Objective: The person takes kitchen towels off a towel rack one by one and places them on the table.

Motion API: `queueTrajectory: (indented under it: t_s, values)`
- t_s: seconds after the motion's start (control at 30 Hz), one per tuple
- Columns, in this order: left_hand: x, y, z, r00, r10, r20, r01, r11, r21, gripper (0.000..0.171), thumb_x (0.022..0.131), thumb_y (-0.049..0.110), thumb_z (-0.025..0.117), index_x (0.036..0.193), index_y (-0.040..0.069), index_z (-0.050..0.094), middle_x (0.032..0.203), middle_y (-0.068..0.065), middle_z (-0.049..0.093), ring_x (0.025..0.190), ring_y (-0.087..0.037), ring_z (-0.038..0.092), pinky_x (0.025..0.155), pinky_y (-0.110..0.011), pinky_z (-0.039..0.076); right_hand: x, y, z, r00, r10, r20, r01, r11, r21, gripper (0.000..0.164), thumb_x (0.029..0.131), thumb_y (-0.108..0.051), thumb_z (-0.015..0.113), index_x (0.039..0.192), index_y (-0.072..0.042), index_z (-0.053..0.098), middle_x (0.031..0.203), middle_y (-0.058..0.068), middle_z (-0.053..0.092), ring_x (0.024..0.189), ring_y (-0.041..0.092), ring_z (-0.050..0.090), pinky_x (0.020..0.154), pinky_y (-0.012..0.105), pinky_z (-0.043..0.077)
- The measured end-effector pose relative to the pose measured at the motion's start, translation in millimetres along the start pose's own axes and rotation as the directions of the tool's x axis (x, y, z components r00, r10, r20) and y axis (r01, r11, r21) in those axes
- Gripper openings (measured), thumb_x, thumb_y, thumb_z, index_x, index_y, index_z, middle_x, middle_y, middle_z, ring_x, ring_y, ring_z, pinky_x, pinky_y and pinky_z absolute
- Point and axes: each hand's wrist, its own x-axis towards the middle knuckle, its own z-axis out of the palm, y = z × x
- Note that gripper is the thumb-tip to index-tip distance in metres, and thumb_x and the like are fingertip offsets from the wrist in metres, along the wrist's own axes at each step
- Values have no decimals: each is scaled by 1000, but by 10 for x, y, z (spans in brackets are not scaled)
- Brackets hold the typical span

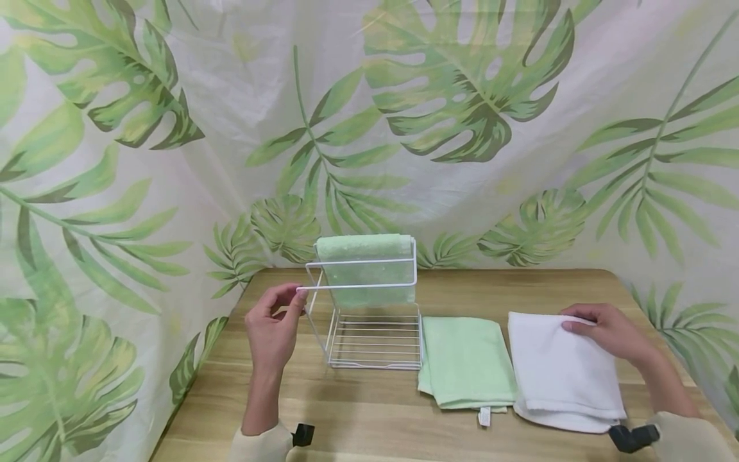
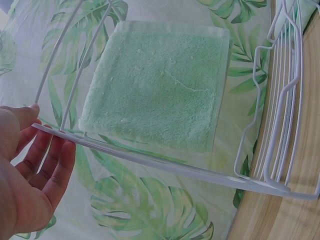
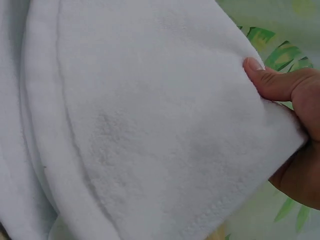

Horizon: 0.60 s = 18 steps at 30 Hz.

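Observation:
A white wire rack [image 1: 375, 367] stands on the table, and my left hand [image 1: 274, 327] pinches the front left corner of its upper bars between thumb and fingers. Over the rear top bar hangs a light green towel [image 1: 369, 273], also facing the camera in the left wrist view [image 2: 157, 85]. My right hand [image 1: 606, 330] grips the far right edge of a folded white towel [image 1: 562, 372], thumb on top and fingers underneath. In the right wrist view the white towel [image 3: 150, 115] fills most of the picture, its edge held by the hand [image 3: 295, 105].
Between the rack and the white towel lies a folded green towel [image 1: 467, 362] with a small white tag [image 1: 484, 416]. A wooden table [image 1: 346, 423] carries everything. Leaf-patterned cloth [image 1: 450, 192] hangs behind and beside it.

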Motion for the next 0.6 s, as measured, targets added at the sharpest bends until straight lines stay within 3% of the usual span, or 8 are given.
queueTrajectory:
  t_s: [0.17,0.43,0.6]
  values:
    - [-1,-7,0,1000,5,1,-5,1000,-3,11,96,5,80,105,-2,79,87,11,73,74,-9,74,63,-18,65,69,120,108,1000,4,-16,-3,1000,20,16,101,-12,75,114,-3,79,109,13,80,93,-13,60,73,17,54]
    - [-9,-5,-6,1000,14,0,-14,1000,-3,11,95,4,81,104,-2,79,86,10,72,73,-7,73,62,-16,64,158,258,306,1000,-1,9,1,1000,20,15,100,-12,76,113,-4,80,110,14,80,96,-11,61,77,18,56]
    - [-5,-6,-4,1000,13,-1,-13,1000,-9,11,96,5,81,105,-2,79,86,9,73,73,-8,73,63,-18,65,196,338,432,999,37,3,-37,999,21,16,101,-14,76,113,-3,79,109,14,80,94,-7,62,76,20,56]
